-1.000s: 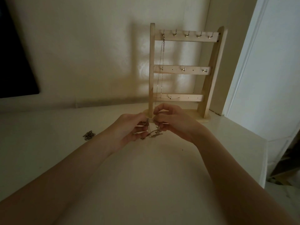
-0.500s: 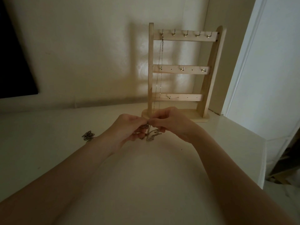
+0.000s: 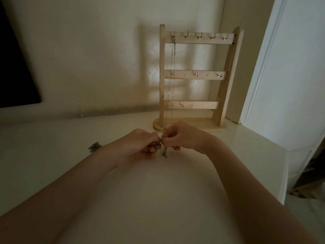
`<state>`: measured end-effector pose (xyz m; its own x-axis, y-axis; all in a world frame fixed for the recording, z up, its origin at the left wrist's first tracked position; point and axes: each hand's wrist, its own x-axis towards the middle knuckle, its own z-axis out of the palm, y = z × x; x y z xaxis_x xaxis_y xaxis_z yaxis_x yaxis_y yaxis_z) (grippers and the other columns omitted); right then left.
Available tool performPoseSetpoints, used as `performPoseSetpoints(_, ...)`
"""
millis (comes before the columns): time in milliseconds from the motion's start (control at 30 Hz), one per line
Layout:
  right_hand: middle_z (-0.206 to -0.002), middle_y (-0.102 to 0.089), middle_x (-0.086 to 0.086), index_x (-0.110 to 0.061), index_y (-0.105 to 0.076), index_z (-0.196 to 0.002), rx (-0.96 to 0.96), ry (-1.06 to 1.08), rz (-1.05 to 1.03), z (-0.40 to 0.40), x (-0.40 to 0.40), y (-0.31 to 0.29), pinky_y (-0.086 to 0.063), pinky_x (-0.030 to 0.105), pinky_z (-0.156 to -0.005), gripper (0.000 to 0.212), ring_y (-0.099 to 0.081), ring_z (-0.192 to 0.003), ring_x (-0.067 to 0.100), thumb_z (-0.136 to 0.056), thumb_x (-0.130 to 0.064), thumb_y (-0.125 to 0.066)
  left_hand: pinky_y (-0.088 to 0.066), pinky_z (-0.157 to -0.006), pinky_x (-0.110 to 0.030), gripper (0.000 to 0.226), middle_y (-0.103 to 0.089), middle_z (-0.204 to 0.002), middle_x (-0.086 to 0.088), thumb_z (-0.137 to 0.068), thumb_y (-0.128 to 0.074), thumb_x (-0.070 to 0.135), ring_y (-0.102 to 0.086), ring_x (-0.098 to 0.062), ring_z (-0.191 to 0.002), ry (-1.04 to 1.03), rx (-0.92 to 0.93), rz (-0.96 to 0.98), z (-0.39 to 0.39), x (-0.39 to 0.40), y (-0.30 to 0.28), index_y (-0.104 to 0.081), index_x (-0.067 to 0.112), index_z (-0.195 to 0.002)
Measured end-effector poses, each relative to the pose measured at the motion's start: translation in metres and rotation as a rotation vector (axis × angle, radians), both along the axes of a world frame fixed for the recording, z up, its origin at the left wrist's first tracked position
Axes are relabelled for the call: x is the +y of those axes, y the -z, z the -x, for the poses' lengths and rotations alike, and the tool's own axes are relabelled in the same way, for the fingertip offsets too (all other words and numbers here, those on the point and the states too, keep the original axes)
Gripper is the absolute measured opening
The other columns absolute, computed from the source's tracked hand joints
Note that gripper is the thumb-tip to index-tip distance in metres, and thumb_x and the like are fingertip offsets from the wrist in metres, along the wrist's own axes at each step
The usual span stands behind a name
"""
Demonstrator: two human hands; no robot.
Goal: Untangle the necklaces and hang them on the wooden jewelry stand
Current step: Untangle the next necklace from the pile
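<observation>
Where 2 hands meet, necklace (image 3: 170,81)

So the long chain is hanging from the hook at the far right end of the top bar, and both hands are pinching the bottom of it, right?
Not quite. The head view shows the long chain hanging from the far left hook of the top bar on the wooden jewelry stand, not the far right. The rest holds: the left hand and right hand both pinch its bottom.

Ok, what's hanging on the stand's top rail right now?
One thin chain hangs from the leftmost hook of the stand; the other four hooks look bare. Its lower end runs down into the left hand and right hand, whose fingers hide it.
</observation>
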<state>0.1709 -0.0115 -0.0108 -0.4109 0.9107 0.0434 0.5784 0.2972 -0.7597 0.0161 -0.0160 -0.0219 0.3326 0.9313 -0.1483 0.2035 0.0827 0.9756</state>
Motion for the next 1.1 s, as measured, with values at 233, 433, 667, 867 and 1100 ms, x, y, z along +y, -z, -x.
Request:
performPoseSetpoints(233, -0.061, -0.052, -0.006, -0.010, -0.063, -0.065, -0.206, 0.050, -0.208, 0.004, 0.004, 0.001, -0.038, 0.015, -0.056, 0.012, -0.045, -0.054, 0.004, -0.076, -0.009, -0.069, -0.049, -0.055, -0.020, 0.018, -0.060, -0.059, -0.001, -0.086, -0.055, 0.007, -0.050, -0.009, -0.054, -0.048, -0.020, -0.004, 0.001, 0.006, 0.004, -0.062, 0.007, -0.070)
performPoseSetpoints(433, -0.061, -0.052, -0.008, -0.011, -0.064, -0.069, -0.246, 0.056, -0.247, 0.003, 0.006, 0.004, -0.038, 0.014, -0.054, 0.012, -0.046, -0.054, 0.004, -0.077, -0.015, -0.072, -0.053, -0.059, -0.018, 0.014, -0.064, -0.076, -0.010, -0.084, -0.061, 0.004, -0.062, -0.012, -0.067, -0.150, 0.020, -0.194, -0.004, 0.007, 0.012, -0.058, 0.006, -0.071)
performPoseSetpoints(667, -0.062, -0.051, -0.005, 0.000, -0.063, -0.079, -0.124, 0.036, -0.239, 0.000, 0.005, 0.001, -0.037, 0.009, -0.052, 0.010, -0.046, -0.051, 0.001, -0.078, -0.009, -0.066, -0.042, -0.047, -0.019, 0.012, -0.065, -0.057, -0.002, -0.083, -0.062, 0.001, -0.059, -0.011, -0.049, -0.141, 0.012, -0.269, -0.001, 0.005, 0.007, -0.055, 0.008, -0.076)
performPoseSetpoints(867, -0.058, -0.051, 0.002, 0.003, -0.070, -0.080, 0.169, 0.100, -0.224, -0.004, 0.003, -0.001, -0.035, 0.009, -0.048, 0.014, -0.041, -0.045, 0.000, -0.084, -0.010, -0.066, -0.053, -0.056, -0.020, 0.016, -0.067, -0.059, -0.001, -0.082, -0.066, 0.004, -0.062, -0.007, -0.051, -0.184, -0.144, -0.260, 0.004, 0.007, 0.003, -0.052, 0.010, -0.086)
performPoseSetpoints(1100, -0.066, -0.053, 0.009, 0.006, -0.067, -0.079, 0.201, 0.087, -0.170, -0.002, 0.005, 0.003, -0.037, 0.012, -0.052, 0.012, -0.043, -0.050, 0.002, -0.081, -0.006, -0.068, -0.054, -0.058, -0.019, 0.021, -0.065, -0.070, -0.008, -0.082, -0.065, 0.003, -0.062, -0.007, -0.054, -0.186, -0.131, -0.288, 0.004, 0.005, 0.001, -0.047, 0.011, -0.090)
